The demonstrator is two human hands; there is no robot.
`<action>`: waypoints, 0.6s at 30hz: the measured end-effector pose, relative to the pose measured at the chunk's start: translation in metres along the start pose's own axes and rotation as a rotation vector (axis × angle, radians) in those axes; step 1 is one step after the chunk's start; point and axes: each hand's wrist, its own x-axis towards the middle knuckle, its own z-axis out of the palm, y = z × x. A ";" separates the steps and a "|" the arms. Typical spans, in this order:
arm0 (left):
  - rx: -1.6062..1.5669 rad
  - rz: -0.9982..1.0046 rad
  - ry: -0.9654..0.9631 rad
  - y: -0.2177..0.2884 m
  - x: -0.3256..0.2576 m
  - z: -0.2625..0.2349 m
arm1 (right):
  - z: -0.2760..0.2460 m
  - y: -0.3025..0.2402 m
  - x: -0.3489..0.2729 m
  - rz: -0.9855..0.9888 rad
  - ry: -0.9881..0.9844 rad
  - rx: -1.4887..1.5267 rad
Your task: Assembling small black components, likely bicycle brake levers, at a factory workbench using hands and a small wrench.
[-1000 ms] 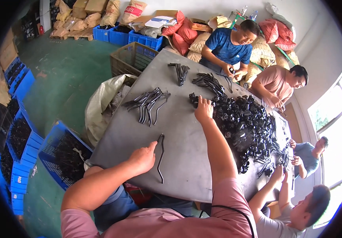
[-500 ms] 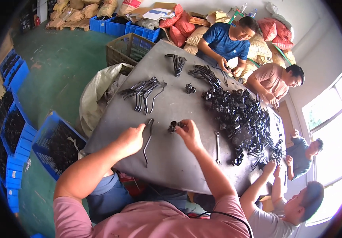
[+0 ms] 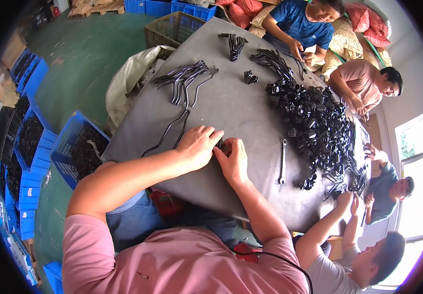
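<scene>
Near the front of the table my two hands meet, fingers bent and closed. My right hand (image 3: 233,158) grips a small black part (image 3: 221,143), mostly covered by the fingers. My left hand (image 3: 200,146) pinches at the same part from the other side. Beside my left forearm lie bent black rods (image 3: 166,130), their near ends partly behind the arm. Farther off is a bundle of similar bent rods (image 3: 184,78). A small group of black fittings (image 3: 250,77) sits past my hands.
A large heap of black fittings (image 3: 309,117) covers the table's right side, beside a wrench (image 3: 283,161). More rods (image 3: 234,45) lie at the far end. Several people work around the table. Blue crates (image 3: 72,147) and a white sack (image 3: 128,81) stand left.
My left hand has moved right, away from the bent rod, to join my right hand at the small black part. Another bent rod now shows beside my left arm. The whole view has shifted.
</scene>
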 end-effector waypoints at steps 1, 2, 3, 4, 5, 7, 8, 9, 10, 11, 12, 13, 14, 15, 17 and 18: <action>0.001 -0.018 -0.042 -0.001 0.005 0.003 | 0.000 0.002 0.000 -0.002 -0.004 0.005; -0.001 -0.011 -0.047 -0.002 0.006 0.006 | -0.001 0.004 -0.002 0.016 -0.018 0.094; -0.082 -0.021 -0.009 -0.004 0.004 0.007 | -0.002 0.006 -0.002 0.032 -0.030 0.184; -0.163 -0.031 0.029 -0.006 0.003 0.008 | -0.004 0.007 -0.002 0.015 -0.037 0.279; -0.165 -0.028 0.023 -0.007 0.001 0.009 | -0.008 0.005 0.000 0.021 -0.033 0.279; -0.238 -0.010 0.091 -0.006 -0.002 0.011 | -0.016 0.004 0.005 -0.144 0.006 0.076; -0.246 -0.002 0.108 -0.005 -0.002 0.012 | -0.020 0.004 0.009 -0.151 -0.052 0.013; -0.247 0.001 0.104 -0.003 -0.002 0.013 | -0.022 0.006 0.010 -0.147 -0.049 0.013; -0.249 0.015 0.121 -0.001 -0.001 0.014 | -0.024 0.008 0.010 -0.149 -0.093 -0.005; -0.251 0.028 0.140 0.000 -0.001 0.013 | -0.025 0.010 0.009 -0.153 -0.139 -0.023; -0.237 0.040 0.144 0.000 -0.001 0.013 | -0.026 0.009 0.010 -0.151 -0.137 -0.021; -0.237 0.041 0.141 0.000 0.000 0.013 | -0.027 0.007 0.009 -0.183 -0.133 -0.062; -0.245 0.025 0.148 0.000 0.001 0.013 | -0.029 0.008 0.009 -0.213 -0.128 -0.105; -0.253 0.009 0.154 0.001 0.002 0.013 | -0.029 0.010 0.009 -0.210 -0.126 -0.107; -0.260 0.014 0.158 0.003 0.002 0.012 | -0.030 0.012 0.009 -0.235 -0.125 -0.102; -0.266 0.017 0.163 0.003 0.003 0.012 | -0.031 0.013 0.009 -0.233 -0.123 -0.104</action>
